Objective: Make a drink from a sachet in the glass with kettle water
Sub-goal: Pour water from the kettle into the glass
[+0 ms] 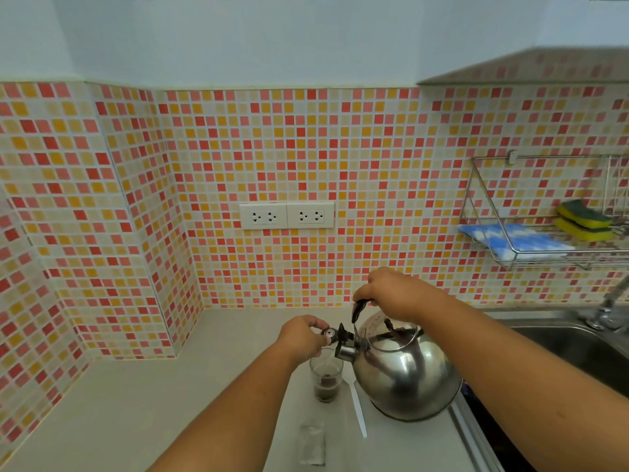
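Observation:
A steel kettle (405,376) hangs tilted to the left above the counter, its spout (345,350) over a clear glass (325,378). My right hand (398,294) grips the kettle's black handle from above. My left hand (303,335) pinches the black spout cap and holds it up. Dark powder or liquid lies in the bottom of the glass. An opened sachet (311,444) lies flat on the counter in front of the glass. A white spoon (357,407) rests beside the glass, partly under the kettle.
The beige counter (136,403) meets tiled walls at the back and left. Right of the kettle is a steel sink (561,342) with a tap (609,308). A wire rack (544,240) on the wall holds sponges and a cloth. Two sockets (286,215) sit on the back wall.

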